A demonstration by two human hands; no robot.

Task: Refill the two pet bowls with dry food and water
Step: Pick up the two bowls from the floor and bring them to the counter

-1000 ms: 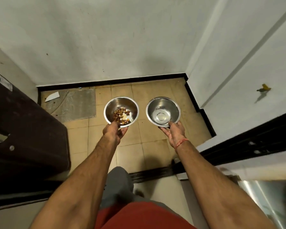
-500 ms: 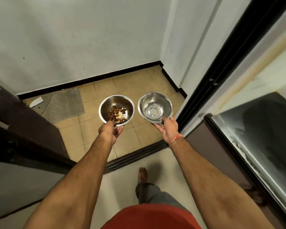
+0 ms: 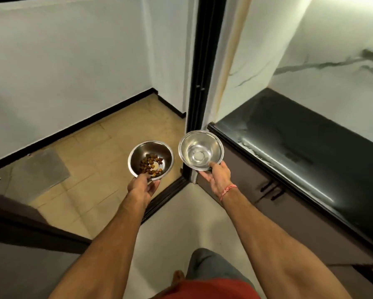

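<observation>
Two round steel pet bowls are held in the air in front of me. My left hand [image 3: 142,187] grips the near rim of the left bowl [image 3: 138,156], which holds a small heap of brown dry food [image 3: 151,164] at its bottom. My right hand [image 3: 216,176] grips the near rim of the right bowl [image 3: 200,149], thumb over the edge, fingers underneath. That bowl looks empty and shiny inside. A red thread circles my right wrist.
A black countertop [image 3: 299,143] over brown cabinet doors [image 3: 274,197] runs along the right. A dark door frame [image 3: 205,67] and floor track [image 3: 164,199] separate the beige tiled corner with a grey mat [image 3: 38,173] from the pale floor under me. A dark door edge [image 3: 19,216] is at left.
I have turned right and stepped back from the tiled corner, carrying both bowls along. The black countertop has come into view on the right. Both grips are unchanged.
</observation>
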